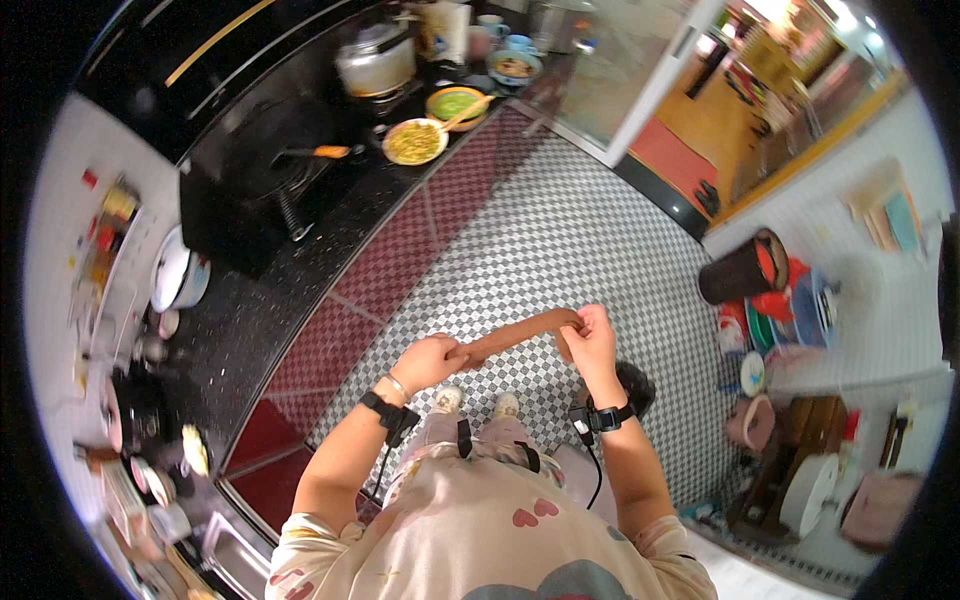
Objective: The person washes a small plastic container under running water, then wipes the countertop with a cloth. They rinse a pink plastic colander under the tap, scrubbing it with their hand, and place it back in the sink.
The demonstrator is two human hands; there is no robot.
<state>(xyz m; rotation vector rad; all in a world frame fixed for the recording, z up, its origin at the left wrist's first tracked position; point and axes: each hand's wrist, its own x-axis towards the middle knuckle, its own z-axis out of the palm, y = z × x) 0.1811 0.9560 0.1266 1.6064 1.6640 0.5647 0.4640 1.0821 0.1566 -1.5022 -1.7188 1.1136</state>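
My left hand [429, 364] grips one end of a long brown strip [517, 334], which looks like folded cloth. At the other end, my right hand [595, 346] pinches it, and a short piece hangs below those fingers. The strip is stretched between both hands in front of my body, above the patterned tile floor [517, 232]. Black bands with small devices and cables sit on both wrists.
Along the left runs a black counter [247, 330] with a wok [262, 150] on the stove. A bowl of food [415, 142] and a green dish [454, 102] stand near its edge, beside a metal kettle [376, 60]. On the right are a dark bin [742, 268] and basins [806, 307].
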